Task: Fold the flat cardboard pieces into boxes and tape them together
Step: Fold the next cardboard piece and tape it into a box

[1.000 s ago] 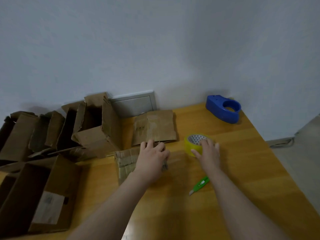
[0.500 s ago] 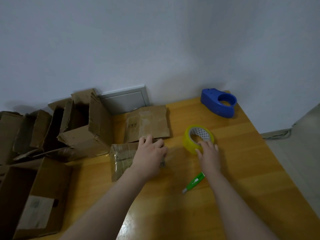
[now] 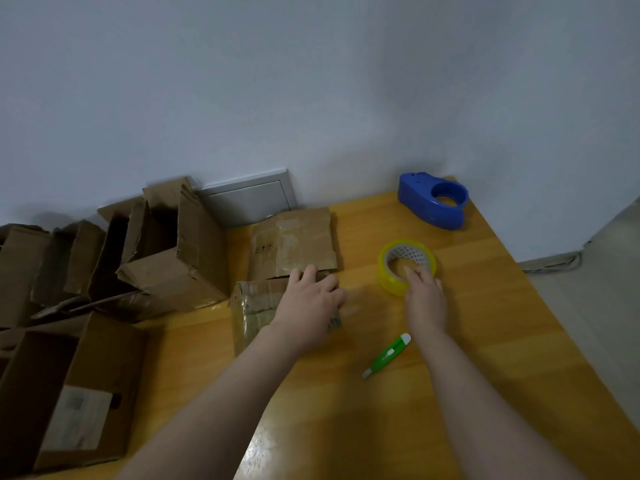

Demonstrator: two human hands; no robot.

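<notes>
Pressing creased cardboard (image 3: pixel 254 306), left fingers (image 3: pixel 309 274) spread; right fingers (image 3: pixel 414 272) hook the glossy tape ring (image 3: pixel 388 277).

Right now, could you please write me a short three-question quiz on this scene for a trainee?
1. True or false: the right hand touches the tape roll.
2. The left hand rests on: A) flat cardboard B) a dispenser C) an open box.
3. Fill in: the green cutter lies on the table between the two ___.

Key: 1 true; 2 A; 3 forearms.
</notes>
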